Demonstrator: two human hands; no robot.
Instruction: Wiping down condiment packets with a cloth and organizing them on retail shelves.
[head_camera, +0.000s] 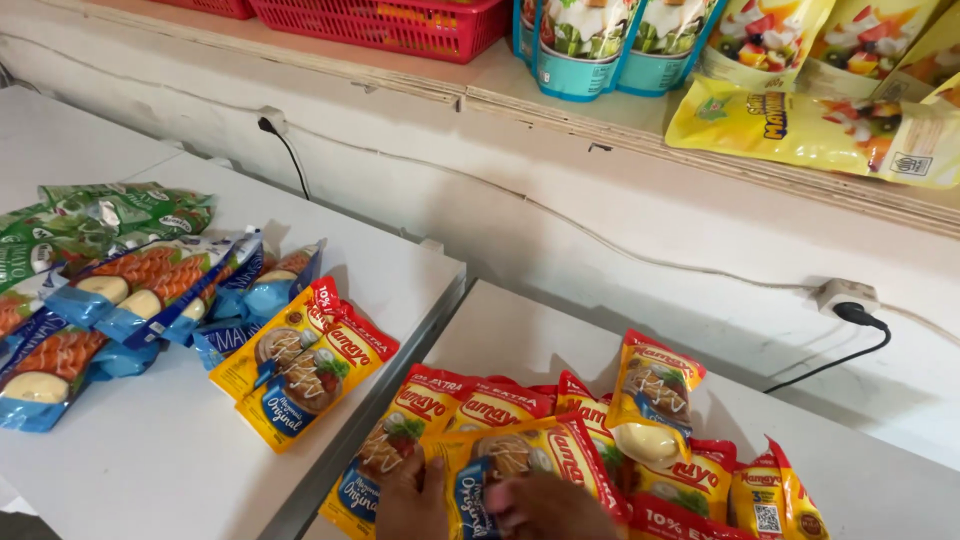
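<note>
Both hands (500, 505) press a yellow sauce pouch (520, 465) near the table's front edge, grip extent unclear.

Bright, even light; soft shadows, glossy glare, slight blur.

Two white tables (150, 470) meet at a dark seam running through the lower centre. A white wall (560, 235) spans the middle, carrying a socket (846, 296) at right. A plywood shelf (560, 100) crosses the top.

Yellow-and-red sauce pouches (520, 455) lie flat, fanned and overlapping on the white counter (520, 330), the front ones under two hands.
</note>
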